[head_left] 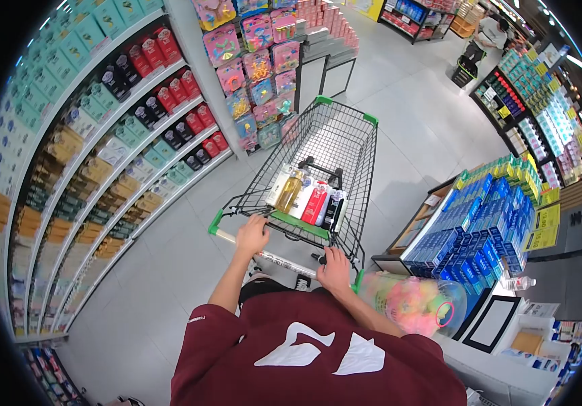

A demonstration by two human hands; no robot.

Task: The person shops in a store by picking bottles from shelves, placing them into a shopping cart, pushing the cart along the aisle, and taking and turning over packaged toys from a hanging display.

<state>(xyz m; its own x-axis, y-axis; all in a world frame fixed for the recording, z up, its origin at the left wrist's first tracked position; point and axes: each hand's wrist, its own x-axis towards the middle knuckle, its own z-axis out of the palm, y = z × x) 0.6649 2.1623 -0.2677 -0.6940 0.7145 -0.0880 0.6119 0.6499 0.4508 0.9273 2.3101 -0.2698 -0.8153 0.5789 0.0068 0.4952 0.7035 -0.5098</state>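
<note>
Both hands are on the handle (284,262) of a wire shopping cart (337,135) with green corners. My left hand (253,235) is closed around the handle's left part. Toward the right end, my right hand (334,269) is closed on the same handle. Several items stand in a row at the near end of the cart: a golden bottle (291,192), a red package (316,203), a black one (333,210) and white ones between and beside them. The far part of the basket shows only bare wire.
Curved shelves (118,145) of boxed goods line the left. Packs hang on a display (257,61) ahead. Blue boxes (467,223) are stacked on a stand at right, near a clear container of colourful items (409,304). A person (491,32) is at the far right.
</note>
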